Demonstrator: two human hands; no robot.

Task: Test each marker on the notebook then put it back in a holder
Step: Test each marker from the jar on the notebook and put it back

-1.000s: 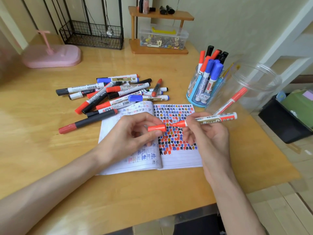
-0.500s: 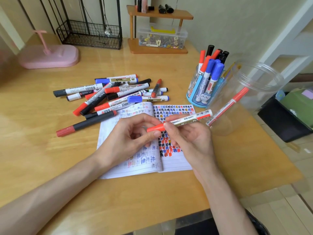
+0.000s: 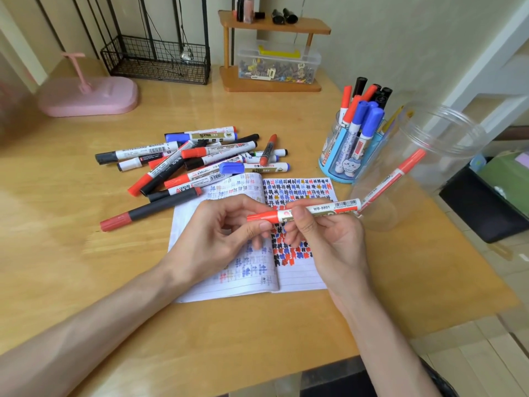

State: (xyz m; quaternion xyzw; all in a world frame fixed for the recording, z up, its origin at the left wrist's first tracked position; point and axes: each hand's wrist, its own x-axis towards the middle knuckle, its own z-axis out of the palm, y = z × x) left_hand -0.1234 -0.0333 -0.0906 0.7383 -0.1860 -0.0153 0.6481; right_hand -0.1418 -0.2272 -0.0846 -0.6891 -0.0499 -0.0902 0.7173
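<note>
On our wooden desk [image 3: 71,224], above the notebook [image 3: 300,279], our left hand [image 3: 211,239] pinches the red marker [image 3: 320,209] cap and our right hand [image 3: 335,245] grips its barrel. Several markers already stand in the blue holder [image 3: 329,164]; the pile [image 3: 200,159] at far left still waits.

We see a white marker [image 3: 329,208] with a red cap, above the white lined page of the notebook [image 3: 297,190] rowed with black, blue and red marks, on a pale wooden worktop [image 3: 86,267], near a light-blue holder [image 3: 329,164] printed with a cartoon figure, a clear jar [image 3: 446,144] and a pink stand [image 3: 94,96].
</note>
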